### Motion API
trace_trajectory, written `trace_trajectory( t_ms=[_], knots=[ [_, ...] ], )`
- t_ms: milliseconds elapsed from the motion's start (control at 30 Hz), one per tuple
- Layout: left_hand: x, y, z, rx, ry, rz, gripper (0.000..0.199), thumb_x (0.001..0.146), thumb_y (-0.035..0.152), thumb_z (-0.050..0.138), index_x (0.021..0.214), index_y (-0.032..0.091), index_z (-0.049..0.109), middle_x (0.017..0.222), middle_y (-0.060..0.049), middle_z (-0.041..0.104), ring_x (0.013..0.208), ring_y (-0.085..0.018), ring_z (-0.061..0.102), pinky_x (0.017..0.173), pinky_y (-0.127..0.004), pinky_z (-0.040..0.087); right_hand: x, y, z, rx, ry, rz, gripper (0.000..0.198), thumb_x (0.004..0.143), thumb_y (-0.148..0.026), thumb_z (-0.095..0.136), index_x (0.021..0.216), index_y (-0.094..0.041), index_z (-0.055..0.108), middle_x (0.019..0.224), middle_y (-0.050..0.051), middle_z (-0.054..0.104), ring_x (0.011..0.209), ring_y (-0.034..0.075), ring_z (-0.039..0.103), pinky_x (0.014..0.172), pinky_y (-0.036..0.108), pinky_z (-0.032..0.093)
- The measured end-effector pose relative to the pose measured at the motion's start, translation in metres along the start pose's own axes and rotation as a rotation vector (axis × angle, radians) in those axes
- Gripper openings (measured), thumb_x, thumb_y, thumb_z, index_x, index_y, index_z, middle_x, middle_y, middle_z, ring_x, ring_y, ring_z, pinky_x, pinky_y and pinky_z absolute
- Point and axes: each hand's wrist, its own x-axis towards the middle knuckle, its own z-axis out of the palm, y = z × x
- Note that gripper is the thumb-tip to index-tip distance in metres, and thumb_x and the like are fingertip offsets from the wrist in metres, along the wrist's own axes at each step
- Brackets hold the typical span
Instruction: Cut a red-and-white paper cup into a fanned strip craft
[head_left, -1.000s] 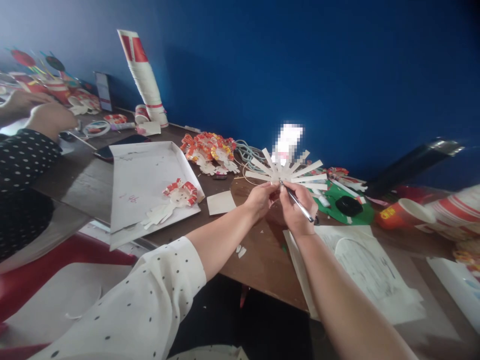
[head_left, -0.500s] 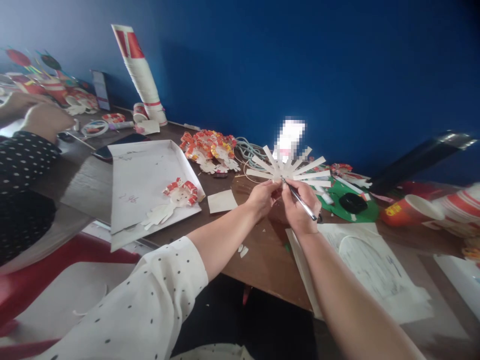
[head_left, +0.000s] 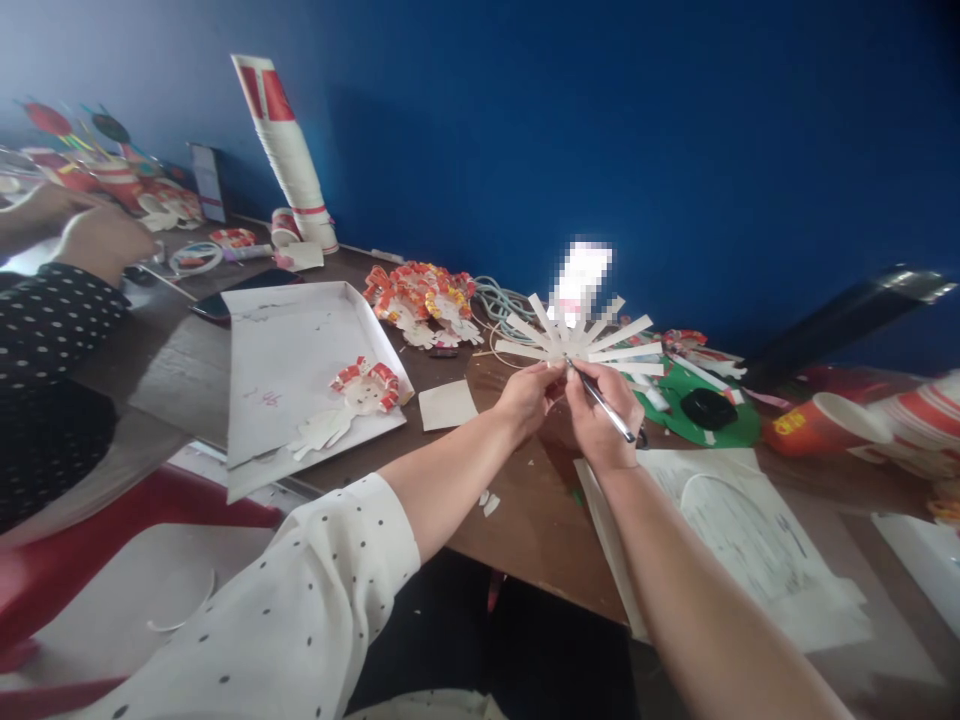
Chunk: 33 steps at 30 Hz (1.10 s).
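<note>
In the middle of the head view, a white paper cutout (head_left: 622, 342) with long strips fanning outward is held up above the table. The fingers of my left hand (head_left: 531, 396) pinch its lower edge. My right hand (head_left: 606, 420) is closed around a pen (head_left: 609, 404), whose tip points at the centre of the cutout. Right beside that tip are my left fingertips. Whether the tip touches the paper is too small to tell. Behind the strips stands a bright, blurred-out screen (head_left: 583, 270).
On the left, a white box lid (head_left: 285, 350) carries a paper doll (head_left: 366, 388) with red-and-white curls. More curled paper dolls (head_left: 424, 300) lie behind. At right are a green disc (head_left: 739, 425), an orange cup (head_left: 825, 425) and scribbled paper (head_left: 750, 540). Another person's hand (head_left: 105, 235) is at far left.
The whole view has shifted very slightly. My hands keep the same hold on the paper cutout and the pen, with the pen tip still at its centre.
</note>
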Motion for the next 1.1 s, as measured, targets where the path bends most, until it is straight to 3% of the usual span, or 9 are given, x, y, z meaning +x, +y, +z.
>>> trace_trajectory(
  t_ms=[567,900,1100],
  knots=[
    [-0.002,0.001,0.001,0.001,0.000,0.022,0.013,0.076,0.004,0.063,0.065,0.010,0.064,0.063,-0.001,0.060,0.062,-0.008,0.055,0.077,-0.024,0.043,-0.001,-0.001,0.001,-0.010,0.018,-0.014,0.020,0.091,-0.033,0.056,0.100,-0.019,0.067,0.095,0.008,0.073,0.089,0.020,0.068,0.082,0.033,0.055],
    [0.009,0.000,-0.009,0.090,0.034,0.080,0.022,0.065,0.011,0.075,0.061,0.014,0.053,0.055,0.005,0.049,0.053,-0.003,0.043,0.055,-0.018,0.034,0.001,0.002,-0.010,0.011,0.143,0.089,0.021,0.089,-0.031,0.059,0.103,-0.018,0.067,0.093,0.007,0.072,0.084,0.020,0.070,0.078,0.034,0.056],
    [0.011,0.000,-0.009,0.110,0.081,0.090,0.023,0.060,0.014,0.080,0.073,0.016,0.060,0.067,0.003,0.060,0.053,-0.003,0.045,0.055,-0.020,0.034,0.002,0.001,-0.011,0.020,0.135,0.103,0.021,0.089,-0.033,0.057,0.102,-0.019,0.067,0.091,0.007,0.072,0.084,0.020,0.070,0.078,0.034,0.056]
  ],
)
